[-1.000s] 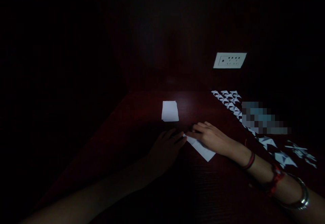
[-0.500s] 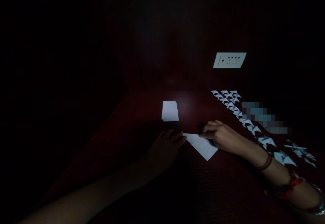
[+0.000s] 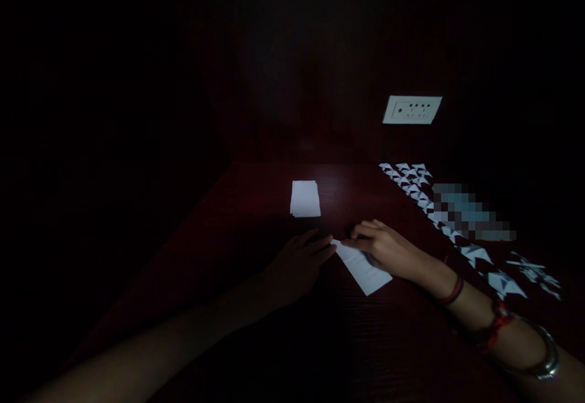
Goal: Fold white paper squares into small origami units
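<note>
A white sheet of paper [image 3: 368, 275] with faint printed lines lies slanted on the dark red table, its upper part under my fingers. My right hand [image 3: 388, 249] is closed over the sheet's upper edge, fingers curled and pressed together, the index finger reaching toward the top left corner. That corner meets the fingertips of my left hand [image 3: 299, 263], whose fingers are stretched out low over the table in shadow. The left thumb is hidden. Beyond both hands sits a stack of white paper [image 3: 306, 199].
Several folded white paper pieces [image 3: 415, 192] run in rows down the table's right side. Beside them is a blurred-out bluish patch [image 3: 470, 211]. More folded paper strips [image 3: 534, 274] lie nearer me. A socket plate [image 3: 412, 110] is on the back wall.
My right hand has slid left along the paper's upper edge toward my left fingertips. The sheet now shows narrower and turned a little. My left hand stays nearly in place.
</note>
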The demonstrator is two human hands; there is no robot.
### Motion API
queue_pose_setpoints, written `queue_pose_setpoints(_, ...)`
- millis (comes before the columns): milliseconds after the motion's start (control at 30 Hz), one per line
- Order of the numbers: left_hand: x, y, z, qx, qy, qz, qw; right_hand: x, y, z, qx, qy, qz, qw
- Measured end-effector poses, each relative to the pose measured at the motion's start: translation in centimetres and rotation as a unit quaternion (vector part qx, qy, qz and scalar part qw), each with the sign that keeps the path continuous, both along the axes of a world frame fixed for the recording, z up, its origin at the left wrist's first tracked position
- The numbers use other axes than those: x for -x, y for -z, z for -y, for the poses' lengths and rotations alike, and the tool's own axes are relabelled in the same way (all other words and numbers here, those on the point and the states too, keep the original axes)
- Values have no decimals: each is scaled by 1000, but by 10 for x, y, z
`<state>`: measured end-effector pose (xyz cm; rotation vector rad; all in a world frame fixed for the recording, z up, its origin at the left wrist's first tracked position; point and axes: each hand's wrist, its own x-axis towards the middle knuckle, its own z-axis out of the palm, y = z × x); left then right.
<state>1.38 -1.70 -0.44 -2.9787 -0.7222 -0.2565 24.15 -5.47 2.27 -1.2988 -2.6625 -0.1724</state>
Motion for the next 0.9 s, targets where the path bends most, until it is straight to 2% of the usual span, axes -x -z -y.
queue_pose_setpoints(367,-1,-4,2,-6,-38,-24,999,-11,-7,6,6,-17,-4,1000)
queue_pose_setpoints(567,-1,-2,1,6,-50,-16,999,-20,-13,13,31,0,24,999)
queue_pose_setpoints(700,0,-4,2,3,-35,-1,999,-21,-11,14,38,-6,17,999)
queue_pose_setpoints(900,1,-6,0,14,-9,3,1000,-9,-4,13,31,8,-8,999)
